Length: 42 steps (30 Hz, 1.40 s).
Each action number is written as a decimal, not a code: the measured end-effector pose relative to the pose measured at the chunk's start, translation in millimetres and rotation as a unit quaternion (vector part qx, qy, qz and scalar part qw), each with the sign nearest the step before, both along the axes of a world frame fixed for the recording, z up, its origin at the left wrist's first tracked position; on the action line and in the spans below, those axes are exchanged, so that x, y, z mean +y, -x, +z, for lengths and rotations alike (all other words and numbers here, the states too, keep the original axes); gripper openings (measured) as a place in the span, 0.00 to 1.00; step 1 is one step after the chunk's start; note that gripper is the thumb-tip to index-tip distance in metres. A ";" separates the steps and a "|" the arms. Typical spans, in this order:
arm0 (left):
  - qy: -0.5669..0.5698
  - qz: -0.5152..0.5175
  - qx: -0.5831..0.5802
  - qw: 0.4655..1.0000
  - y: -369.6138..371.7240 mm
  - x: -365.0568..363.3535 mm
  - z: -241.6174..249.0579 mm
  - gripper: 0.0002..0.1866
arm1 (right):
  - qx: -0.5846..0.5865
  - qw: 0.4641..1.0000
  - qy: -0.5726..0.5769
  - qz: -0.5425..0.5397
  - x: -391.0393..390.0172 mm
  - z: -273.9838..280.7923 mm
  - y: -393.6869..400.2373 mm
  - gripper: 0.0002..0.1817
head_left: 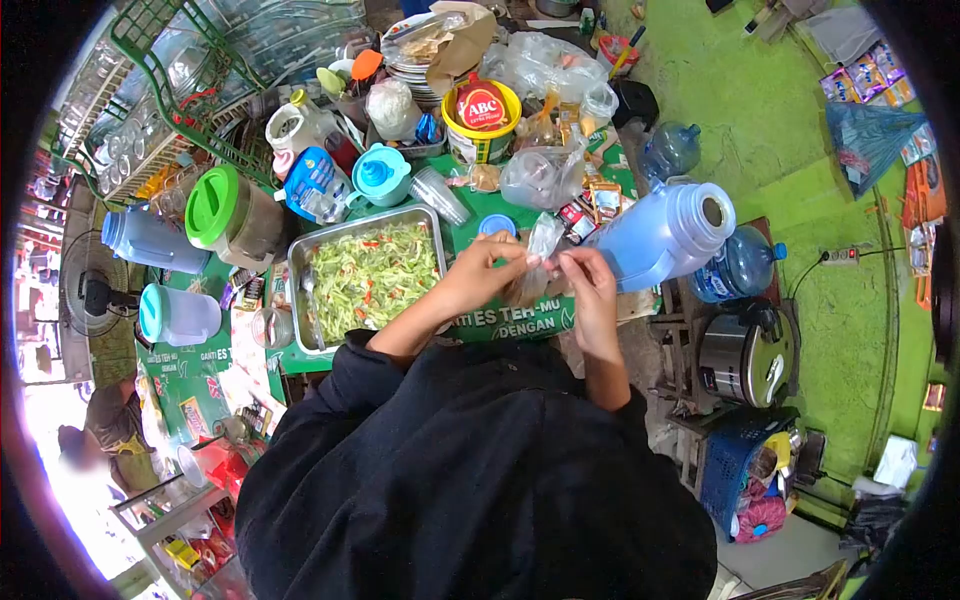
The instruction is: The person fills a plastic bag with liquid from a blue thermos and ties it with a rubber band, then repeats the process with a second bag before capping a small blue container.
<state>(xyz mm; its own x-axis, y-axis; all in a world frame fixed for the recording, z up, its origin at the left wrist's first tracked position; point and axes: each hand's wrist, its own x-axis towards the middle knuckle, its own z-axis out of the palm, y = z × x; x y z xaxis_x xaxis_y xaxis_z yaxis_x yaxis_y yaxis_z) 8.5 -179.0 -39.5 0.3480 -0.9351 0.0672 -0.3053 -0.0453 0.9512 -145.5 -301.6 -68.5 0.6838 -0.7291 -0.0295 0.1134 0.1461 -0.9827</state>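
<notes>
Both of my hands meet over the table's right half, fingers pinched together. Between them is a small clear plastic bag (545,236), its upper part standing above the fingertips. My left hand (488,268) grips one side of the bag, and my right hand (592,285) pinches the other. What the lower part of the bag contains, I cannot make out. Left of my left hand lies a metal tray (293,262) of shredded green vegetables (370,270) with red bits. A blue lid (496,225) rests just behind my left hand. Close to my right hand stands a large light-blue jug (640,238).
A yellow ABC tub (481,118), stacked plastic cups (440,195) and a light-blue lidded pitcher (381,175) crowd the back. Containers with a green lid (213,205) and a pale lid (180,314) stand left. A rice cooker (728,358) and water bottles (735,265) are at right.
</notes>
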 end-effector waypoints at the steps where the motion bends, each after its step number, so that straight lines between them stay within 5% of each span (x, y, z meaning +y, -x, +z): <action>1: 0.000 0.002 -0.003 1.000 -1.2 -8.3 0.4 0.10 | -0.045 0.996 -0.074 -0.030 8.1 5.9 2.3 0.06; 5: 0.049 0.051 -0.088 0.994 -0.4 -36.9 34.9 0.10 | -0.064 0.980 0.014 -0.190 60.4 33.6 -15.7 0.07; 7: 0.127 -0.075 -0.103 0.984 -0.8 -40.3 77.5 0.09 | -0.188 0.973 0.036 -0.129 87.4 29.2 -28.0 0.19; 9: 0.168 -0.096 -0.166 0.967 -1.2 -34.8 106.4 0.06 | -0.233 0.935 0.242 -0.111 82.9 -12.6 -45.4 0.23; 10: 0.185 -0.142 -0.193 0.953 -4.6 -29.9 118.8 0.07 | -0.229 0.886 0.368 -0.165 78.0 6.4 -52.4 0.23; 11: 0.201 -0.186 -0.222 0.936 -7.3 -25.2 131.0 0.08 | -0.240 0.882 0.372 -0.163 68.4 29.5 -45.7 0.23; 13: 0.183 -0.256 -0.182 0.932 -2.2 -12.9 151.0 0.08 | -0.052 0.828 0.557 0.047 42.9 75.9 -23.2 0.18; 15: 0.184 -0.343 -0.156 0.908 2.8 -1.4 170.2 0.07 | -0.058 0.836 0.542 0.061 31.5 54.3 -33.5 0.16; 17: 0.205 -0.397 -0.248 0.859 2.5 7.8 190.1 0.05 | -0.047 0.860 0.500 0.091 15.0 4.7 -52.8 0.13; 20: 0.203 -0.395 -0.217 0.869 -5.4 16.1 188.8 0.04 | -0.022 0.892 0.431 0.135 -9.5 -39.1 -73.0 0.09; 22: 0.173 -0.359 -0.227 0.888 -14.6 20.5 184.4 0.05 | 0.002 0.855 0.518 0.005 -19.4 44.9 -53.9 0.09; 24: 0.146 -0.286 -0.234 0.917 -19.5 21.6 170.0 0.05 | -0.098 0.680 0.718 -0.113 -42.1 59.8 -47.0 0.10; 28: 0.094 -0.072 -0.294 0.948 -14.3 -3.1 145.7 0.07 | 0.026 0.706 0.705 -0.067 -20.9 86.5 1.3 0.10; 30: 0.082 -0.006 -0.308 0.948 -0.1 -15.6 140.5 0.08 | -0.004 0.895 0.430 -0.120 16.4 72.6 7.6 0.06; 32: 0.150 -0.024 -0.265 0.952 11.6 -24.7 142.4 0.09 | -0.074 0.923 0.341 -0.162 65.1 41.9 -7.5 0.02; 33: 0.150 -0.026 -0.265 0.952 12.8 -23.6 149.6 0.09 | -0.084 0.900 0.426 -0.023 65.9 54.7 -13.8 0.03; 35: 0.207 -0.184 -0.139 0.951 13.9 -17.5 167.2 0.09 | -0.106 0.881 0.461 -0.030 66.0 46.3 -28.3 0.05; 39: 0.209 -0.287 -0.131 0.926 5.8 -1.8 168.3 0.08 | -0.046 0.820 0.570 -0.022 3.1 50.6 -40.3 0.08; 42: 0.159 -0.218 -0.152 0.951 5.0 13.7 167.0 0.07 | -0.015 0.788 0.615 -0.011 -26.5 61.8 -23.6 0.10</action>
